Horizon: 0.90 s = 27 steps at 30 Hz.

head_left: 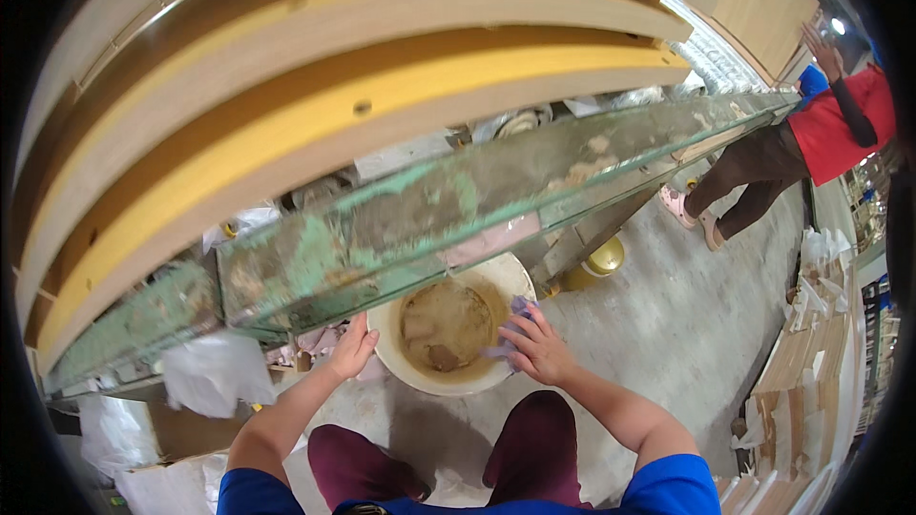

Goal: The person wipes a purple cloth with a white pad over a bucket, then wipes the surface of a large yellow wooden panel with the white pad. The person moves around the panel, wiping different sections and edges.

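On your left a white plastic bag (215, 372) hung under the green metal bench (401, 219), and it hid what was behind it; next to it your left hand (353, 348) pressed flat against the outside of the white bucket (401, 367), fingers open, most likely to keep the bucket from sliding; the bucket sat on the floor (668, 324) between your knees and partly under the bench, so its far rim was cut off from view; inside it was brown muddy water (448, 324) with a dark lump, and you could not tell what the lump was; your right hand (536, 348) was at the bucket's right rim, fingers curled around a small purple cloth (515, 310), held right over the water where it could get wet; most of the cloth was hidden by your fingers; above the bench long wooden boards (315, 105) lay stacked; further right a yellow round thing (604, 257) sat on the floor, half hidden by the bench leg; far right another person in a red top (844, 129) reached up to a board, head out of view.
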Available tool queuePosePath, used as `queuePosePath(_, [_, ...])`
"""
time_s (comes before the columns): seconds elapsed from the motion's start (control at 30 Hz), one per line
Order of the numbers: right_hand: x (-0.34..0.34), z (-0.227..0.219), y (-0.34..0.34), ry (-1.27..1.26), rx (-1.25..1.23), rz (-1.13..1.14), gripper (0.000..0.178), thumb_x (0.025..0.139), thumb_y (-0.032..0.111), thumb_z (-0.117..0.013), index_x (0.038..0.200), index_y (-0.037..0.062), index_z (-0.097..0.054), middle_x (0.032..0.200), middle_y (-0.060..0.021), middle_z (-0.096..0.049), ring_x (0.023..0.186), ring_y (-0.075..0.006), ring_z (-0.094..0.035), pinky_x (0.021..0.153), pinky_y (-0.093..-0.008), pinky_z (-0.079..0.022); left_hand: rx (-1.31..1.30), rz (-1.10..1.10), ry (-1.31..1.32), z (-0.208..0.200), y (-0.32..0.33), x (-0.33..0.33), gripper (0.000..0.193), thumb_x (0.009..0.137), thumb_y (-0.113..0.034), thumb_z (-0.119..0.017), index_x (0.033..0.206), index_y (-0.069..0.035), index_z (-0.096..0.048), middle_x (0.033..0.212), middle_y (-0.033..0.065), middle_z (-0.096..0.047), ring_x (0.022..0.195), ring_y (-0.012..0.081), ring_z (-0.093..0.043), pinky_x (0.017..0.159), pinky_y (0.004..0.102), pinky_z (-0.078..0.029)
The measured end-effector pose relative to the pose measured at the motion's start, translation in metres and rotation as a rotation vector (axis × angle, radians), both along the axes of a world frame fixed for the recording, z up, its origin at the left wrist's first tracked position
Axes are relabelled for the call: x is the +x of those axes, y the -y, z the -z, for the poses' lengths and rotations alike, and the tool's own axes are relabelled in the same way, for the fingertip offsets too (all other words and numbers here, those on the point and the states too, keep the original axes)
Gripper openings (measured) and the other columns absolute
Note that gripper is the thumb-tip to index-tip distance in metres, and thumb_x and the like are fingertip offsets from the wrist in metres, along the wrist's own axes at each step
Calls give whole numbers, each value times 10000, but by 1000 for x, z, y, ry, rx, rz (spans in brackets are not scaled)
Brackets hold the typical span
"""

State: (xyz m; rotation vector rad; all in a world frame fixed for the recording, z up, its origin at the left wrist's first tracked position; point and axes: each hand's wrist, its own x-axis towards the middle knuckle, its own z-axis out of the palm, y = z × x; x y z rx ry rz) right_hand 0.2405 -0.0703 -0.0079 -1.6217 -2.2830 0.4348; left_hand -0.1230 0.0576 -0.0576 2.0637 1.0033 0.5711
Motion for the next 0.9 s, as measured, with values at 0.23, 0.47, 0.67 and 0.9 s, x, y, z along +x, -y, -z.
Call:
queuePosePath(0.23, [-10,-49,-4,138,-163,149,438,778,336,-609,1193,226,-523,1318,-41,-416,1327,-296,-240,931,-533,-335,-369,36,-516,-91,2,5,408,915,-252,-408,1272,-54,-417,1268,221,-434,1197,391,-380,1007,432,-312])
queuePosePath(0.47, [-73,-189,-35,-1285,75,856,154,905,125,-509,1015,23,-547,832,-14,-542,730,-88,-484,666,-222,-402,-443,-76,-454,-147,124,-41,419,855,-268,-524,1217,-61,-489,1220,196,-499,1174,341,-434,1001,398,-338])
queuePosePath(0.67, [-85,-246,-72,-1172,74,844,166,873,128,-540,993,14,-554,799,-34,-544,713,-101,-503,642,-235,-415,-694,-119,-580,-275,208,-101,425,847,-332,-519,1191,-83,-523,1209,186,-520,1163,354,-450,998,409,-347])
queuePosePath(0.9, [-77,-255,-98,-1325,-130,894,69,786,70,-619,834,36,-584,719,8,-535,680,-89,-481,580,-250,-403,-670,-605,-527,-384,251,-162,374,865,-286,-502,1125,-25,-561,1068,180,-617,988,312,-596,867,371,-459])
